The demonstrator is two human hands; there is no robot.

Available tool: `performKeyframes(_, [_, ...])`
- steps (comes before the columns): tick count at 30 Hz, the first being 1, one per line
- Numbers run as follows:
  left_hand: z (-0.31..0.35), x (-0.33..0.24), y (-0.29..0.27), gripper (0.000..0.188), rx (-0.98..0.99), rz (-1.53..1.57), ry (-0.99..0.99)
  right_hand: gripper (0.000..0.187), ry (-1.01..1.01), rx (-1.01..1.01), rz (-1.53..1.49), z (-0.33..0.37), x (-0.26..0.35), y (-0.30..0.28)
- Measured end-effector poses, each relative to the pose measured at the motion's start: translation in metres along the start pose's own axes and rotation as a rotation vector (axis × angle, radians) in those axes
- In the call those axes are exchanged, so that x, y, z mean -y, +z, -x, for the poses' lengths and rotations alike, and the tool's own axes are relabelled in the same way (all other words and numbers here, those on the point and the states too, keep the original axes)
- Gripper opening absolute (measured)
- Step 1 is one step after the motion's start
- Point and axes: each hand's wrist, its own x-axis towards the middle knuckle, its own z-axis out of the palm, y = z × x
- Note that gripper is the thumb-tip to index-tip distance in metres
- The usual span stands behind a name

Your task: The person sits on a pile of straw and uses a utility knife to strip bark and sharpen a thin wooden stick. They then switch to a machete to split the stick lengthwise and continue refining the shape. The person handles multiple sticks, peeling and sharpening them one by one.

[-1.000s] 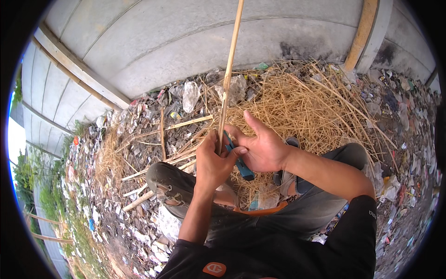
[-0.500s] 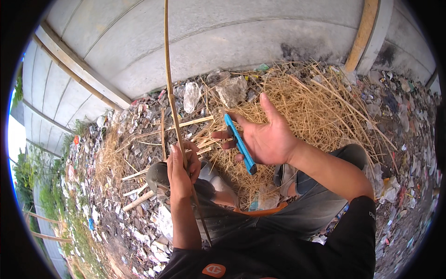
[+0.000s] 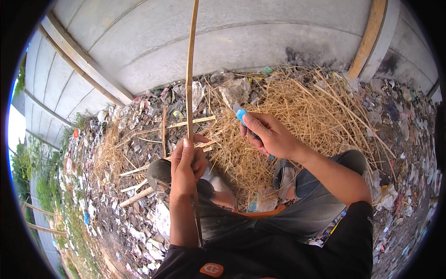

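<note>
A long, thin bamboo strip (image 3: 189, 100) stands nearly upright in front of me, running from the top of the view down to my lap. My left hand (image 3: 186, 162) is closed round its lower part, thumb pointing up along it. To the right, my right hand (image 3: 268, 132) grips a blue utility knife (image 3: 241, 115), whose tip points up and to the left. The lower part of its handle is hidden by my fingers. Knife and strip are apart. Pale shavings (image 3: 278, 116) lie in a wide heap beneath the right hand.
Ahead runs a grey concrete panel wall (image 3: 241, 44) with a bamboo pole (image 3: 369, 37) against it. A rough stone (image 3: 233, 90) sits at its foot. Cut bamboo pieces (image 3: 137, 197) lie left of my knees, among scattered plastic litter (image 3: 144, 246). An orange seat edge (image 3: 260, 214) shows between my legs.
My right hand has gone from spread fingers with the knife lying across them to a closed grip, turning the knife's tip up. The strip's upper end has swung right.
</note>
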Motion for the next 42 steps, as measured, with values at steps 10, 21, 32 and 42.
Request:
performKeyframes(10, [0.015, 0.041, 0.012, 0.040, 0.135, -0.030, -0.103, 0.054, -0.169, -0.344, 0.681, -0.005, 0.015, -0.029])
performKeyframes(21, [0.035, 0.067, -0.012, 0.044, 0.235, -0.119, -0.087, 0.055, -0.090, -0.567, 0.996, -0.004, 0.033, -0.063])
performKeyframes(32, [0.039, 0.066, -0.023, 0.040, 0.259, -0.113, -0.156, 0.063, -0.022, -0.474, 1.020, -0.012, 0.030, -0.048])
performKeyframes(42, [0.033, 0.068, -0.018, 0.041, 0.280, -0.030, -0.173, 0.069, 0.047, -0.468, 0.955, -0.017, 0.021, -0.048])
